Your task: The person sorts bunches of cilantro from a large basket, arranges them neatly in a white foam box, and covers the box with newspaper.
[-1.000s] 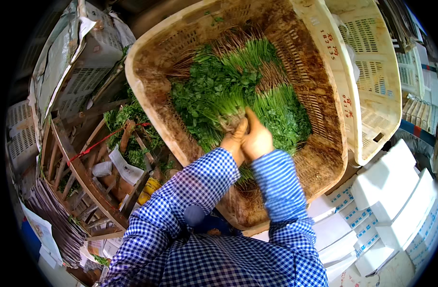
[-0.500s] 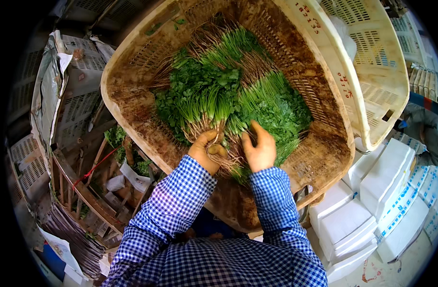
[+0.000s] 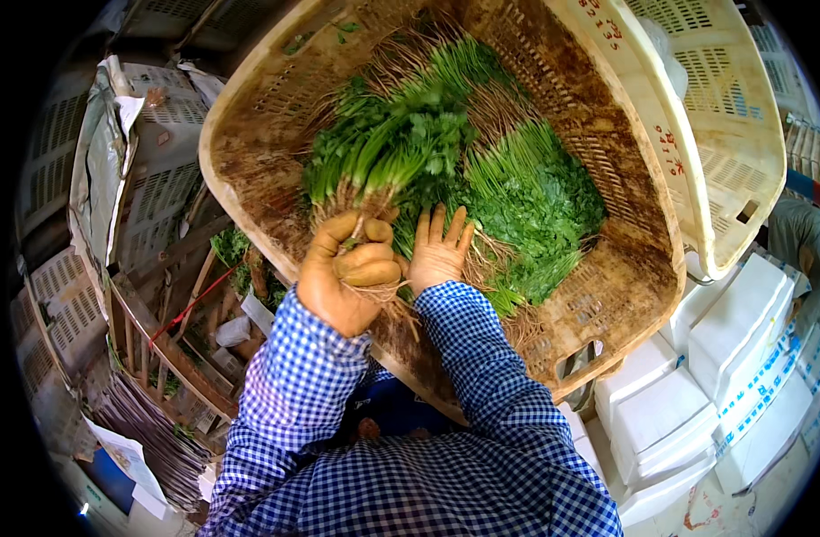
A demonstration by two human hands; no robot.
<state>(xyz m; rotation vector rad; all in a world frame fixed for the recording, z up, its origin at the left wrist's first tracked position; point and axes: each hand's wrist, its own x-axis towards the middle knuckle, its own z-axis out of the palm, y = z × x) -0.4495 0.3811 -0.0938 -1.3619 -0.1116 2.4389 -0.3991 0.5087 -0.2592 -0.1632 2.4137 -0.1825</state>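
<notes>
Two bare hands are seen working inside a large stained crate (image 3: 638, 259). One bunch of leafy greens (image 3: 369, 166) is gripped at its root end by the left hand (image 3: 349, 273); fingers are curled closed around it, close to the crate's left edge. Loose brown roots are seen trailing out below that fist. Leaves of the bunch are pointed toward the far edge, spread over the crate's left half. Whether it is resting on the pile or being held clear of it cannot be told.

Right hand (image 3: 438, 246) is held open just beside the left, fingers extended and slightly spread, nothing gripped. Contact with the greens under its fingertips cannot be confirmed.

More bundles (image 3: 539, 210) are laid toward the crate's right edge, with further rooted ones stacked up to the far edge. Brown staining is seen along the inner walls, and bare wall is exposed at the right corner.

Outside the right edge, a second crate (image 3: 709, 80) is stood alongside; white boxes (image 3: 669, 421) are stacked below the right corner. Off the left edge, a wooden frame (image 3: 173, 358) is crossed by a red cord (image 3: 195, 304).
</notes>
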